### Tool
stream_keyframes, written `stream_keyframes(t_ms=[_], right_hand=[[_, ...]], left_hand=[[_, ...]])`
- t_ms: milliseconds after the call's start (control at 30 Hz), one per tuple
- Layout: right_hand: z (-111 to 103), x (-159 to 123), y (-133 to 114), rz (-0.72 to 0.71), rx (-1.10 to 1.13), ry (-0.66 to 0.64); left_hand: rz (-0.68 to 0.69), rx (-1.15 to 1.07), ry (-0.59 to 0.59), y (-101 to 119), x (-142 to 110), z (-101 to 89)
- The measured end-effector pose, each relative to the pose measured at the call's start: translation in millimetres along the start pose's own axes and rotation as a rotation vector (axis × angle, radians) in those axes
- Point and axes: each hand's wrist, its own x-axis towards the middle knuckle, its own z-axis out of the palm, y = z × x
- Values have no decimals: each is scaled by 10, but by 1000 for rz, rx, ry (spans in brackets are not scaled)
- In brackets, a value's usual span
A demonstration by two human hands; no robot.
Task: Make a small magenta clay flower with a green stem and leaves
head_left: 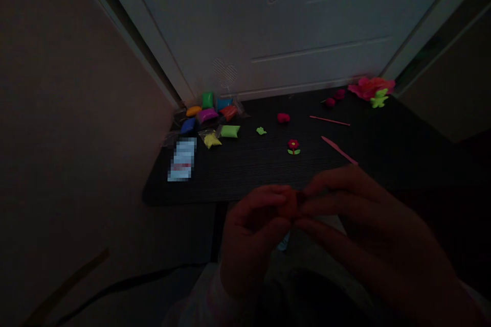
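Observation:
An orange-red lump of modelling clay (290,205) is held between my hands just in front of the table's near edge. My left hand (253,237) is closed round its left side, thumb below and fingers above. From the right, my right hand (364,225) pinches its other side with the fingertips; part of the lump is hidden there. Beyond the hands lies a small red clay flower (293,144) with a yellow centre and green leaves. A pink clay knife (339,150) rests above my right hand, and a thin pink tool (330,120) lies farther back.
Packets of coloured clay (207,115) crowd the dark table's (245,163) back left, near a pale blurred packet (182,159). A green piece (261,131) and a red lump (283,118) lie mid-table. A pink flower (370,87) and yellow-green bear (379,98) stand back right, before a white door (230,20).

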Motion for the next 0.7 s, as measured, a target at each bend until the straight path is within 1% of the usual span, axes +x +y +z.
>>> stream_keyframes(t_ms=[133,333,500,600,700], right_hand=[[-20,-11,-18,20,8,-13],[-31,14,-29,-14,-15,-18],[-71,43,-3,-22,-6,-96],[-83,18,17,-19,9,-119],[-75,-15,41,-15,-8,-103]], left_hand=[[9,-2,-4,3,4,-6],[-15,3,2,4,0,-15],[-29,17,-73,4,15,-52],[-51,-30,-112,-1,33,-66],[-55,-118,-92,-13,43,-54]])
